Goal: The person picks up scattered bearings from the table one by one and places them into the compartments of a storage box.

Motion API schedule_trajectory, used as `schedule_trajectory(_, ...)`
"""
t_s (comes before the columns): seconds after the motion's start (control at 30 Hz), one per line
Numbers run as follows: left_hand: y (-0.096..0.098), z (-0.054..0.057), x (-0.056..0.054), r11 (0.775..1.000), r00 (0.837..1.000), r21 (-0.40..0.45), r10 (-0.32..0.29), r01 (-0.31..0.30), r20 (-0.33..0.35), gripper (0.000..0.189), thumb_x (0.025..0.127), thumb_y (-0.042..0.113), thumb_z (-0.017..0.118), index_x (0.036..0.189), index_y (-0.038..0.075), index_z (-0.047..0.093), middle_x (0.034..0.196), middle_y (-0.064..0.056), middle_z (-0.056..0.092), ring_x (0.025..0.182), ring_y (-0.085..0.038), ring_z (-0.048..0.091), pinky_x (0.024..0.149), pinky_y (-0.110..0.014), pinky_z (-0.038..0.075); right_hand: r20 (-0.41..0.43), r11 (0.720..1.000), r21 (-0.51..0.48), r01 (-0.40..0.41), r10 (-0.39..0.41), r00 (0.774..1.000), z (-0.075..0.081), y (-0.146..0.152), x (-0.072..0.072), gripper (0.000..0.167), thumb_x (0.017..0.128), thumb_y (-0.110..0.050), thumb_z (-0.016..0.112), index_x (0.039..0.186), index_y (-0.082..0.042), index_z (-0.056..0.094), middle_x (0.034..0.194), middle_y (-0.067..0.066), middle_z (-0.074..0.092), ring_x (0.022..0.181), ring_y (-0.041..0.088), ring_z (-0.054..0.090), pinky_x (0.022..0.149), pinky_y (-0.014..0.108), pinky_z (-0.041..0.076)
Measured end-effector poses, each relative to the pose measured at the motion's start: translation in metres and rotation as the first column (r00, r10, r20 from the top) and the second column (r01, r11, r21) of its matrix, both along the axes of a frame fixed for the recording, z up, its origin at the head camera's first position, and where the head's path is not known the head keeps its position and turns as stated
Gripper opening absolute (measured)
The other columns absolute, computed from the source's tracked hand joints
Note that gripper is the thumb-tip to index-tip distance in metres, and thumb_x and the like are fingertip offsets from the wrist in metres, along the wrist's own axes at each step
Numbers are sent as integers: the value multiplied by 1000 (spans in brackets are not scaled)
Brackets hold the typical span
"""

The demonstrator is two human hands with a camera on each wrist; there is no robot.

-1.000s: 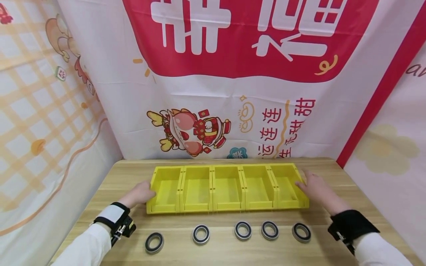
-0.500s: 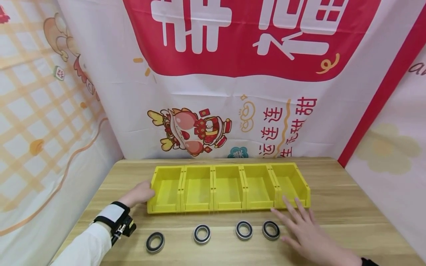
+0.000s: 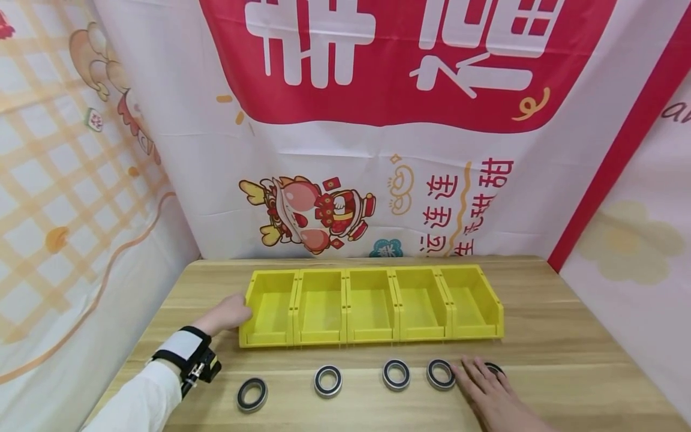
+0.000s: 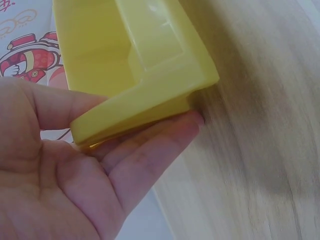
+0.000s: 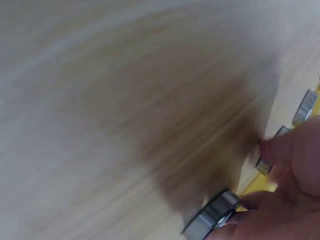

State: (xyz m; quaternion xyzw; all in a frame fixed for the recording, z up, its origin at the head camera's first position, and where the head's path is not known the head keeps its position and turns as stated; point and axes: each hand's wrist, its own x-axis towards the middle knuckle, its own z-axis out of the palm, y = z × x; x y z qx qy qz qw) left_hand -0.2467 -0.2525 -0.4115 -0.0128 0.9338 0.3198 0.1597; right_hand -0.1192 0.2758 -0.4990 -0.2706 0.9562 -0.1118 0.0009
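Observation:
A row of several joined yellow storage bins (image 3: 372,335) stands on the wooden table. My left hand (image 3: 228,313) grips the side wall of the leftmost bin, thumb inside and fingers underneath, as the left wrist view shows of the bin corner (image 4: 165,75). My right hand (image 3: 491,396) is low over the table in front of the rightmost bin, fingers extended. It partly covers the rightmost ball bearing (image 3: 495,368); in the right wrist view its fingers are right at that bearing (image 5: 212,215). The thumb side lies close to another bearing (image 3: 441,375).
More bearings lie flat in front of the bins: one at the left (image 3: 252,395), one left of centre (image 3: 327,381) and one right of centre (image 3: 396,375). A printed cloth (image 3: 324,144) hangs behind the table, with more cloth at both sides.
My right hand has let go of the right end of the bins and come down toward the near side, to the rightmost bearing. The left hand keeps its grip on the left bin.

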Motion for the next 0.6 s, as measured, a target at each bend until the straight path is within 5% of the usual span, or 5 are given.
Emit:
schedule_trajectory(0.13,-1,1,-1,1000,1000,4,-7,6,7,39,83,3,44,114,-20,43,94,-22,56,82,-28,56,71,-41,53,-209,997,-36,-73,64,976,-6,11,-3,118,57,-70,73,133,14,37,131,37,42,142,28,-5,114,38,15)
schedule_trajectory(0.2,-1,1,-2,1000,1000,8,-8,8,13,40,83,3,44,115,-21,42,95,-22,56,83,-28,57,71,-41,54,-187,996,-39,-77,69,980,-2,14,-3,117,55,-64,78,130,16,38,129,39,42,143,31,-6,114,35,11)
schedule_trajectory(0.37,-3,-1,-5,1000,1000,22,-13,12,24,39,81,2,45,113,-19,43,94,-21,56,82,-27,58,72,-42,55,-138,999,11,-50,51,989,9,10,-3,65,65,-5,81,120,16,53,122,34,52,112,49,50,87,58,44)
schedule_trajectory(0.43,-4,-2,-6,1000,1000,25,-14,13,25,38,81,2,45,112,-19,44,94,-21,56,82,-26,58,71,-41,55,-177,997,42,-61,68,982,11,9,-4,59,59,15,72,115,14,58,117,31,56,108,45,54,85,55,47)
schedule_trajectory(0.6,-6,-4,-8,999,999,32,-19,19,28,36,81,1,43,112,-18,45,94,-20,57,82,-27,59,70,-40,55,-264,992,90,-85,106,959,15,10,-9,46,62,17,68,108,11,64,109,25,62,100,39,60,81,51,50)
